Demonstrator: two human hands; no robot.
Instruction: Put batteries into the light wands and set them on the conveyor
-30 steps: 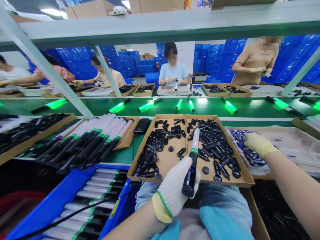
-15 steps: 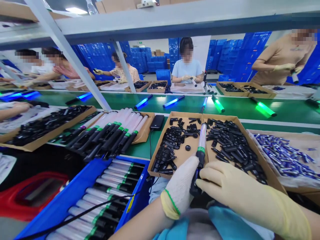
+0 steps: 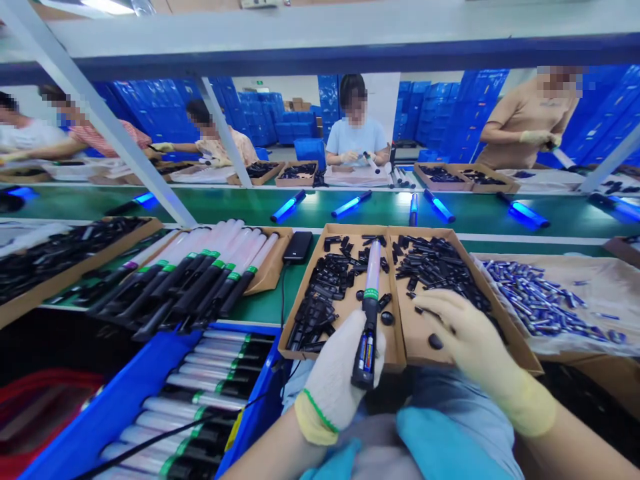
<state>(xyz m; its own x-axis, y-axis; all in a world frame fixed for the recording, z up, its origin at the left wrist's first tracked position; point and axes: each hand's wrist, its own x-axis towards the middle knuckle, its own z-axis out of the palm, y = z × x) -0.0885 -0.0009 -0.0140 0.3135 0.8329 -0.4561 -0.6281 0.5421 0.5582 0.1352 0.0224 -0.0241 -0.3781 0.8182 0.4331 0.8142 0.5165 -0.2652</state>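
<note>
The left hand [image 3: 340,380] in a knit glove grips a smooth round light stick [image 3: 369,313] above the cardboard tray [image 3: 400,353]. The right hand [image 3: 467,333], fingers spread, rests on small black caps [image 3: 435,341].

1. Worn on the head, looking forward and down over the bench.
2. Close to the hands: left hand [image 3: 336,373] and right hand [image 3: 470,340] low in the middle, just over the tray [image 3: 400,347].
3. Farther off, facing the belt [image 3: 320,212] and workers across it.
4. Single view; nothing shared.
</note>
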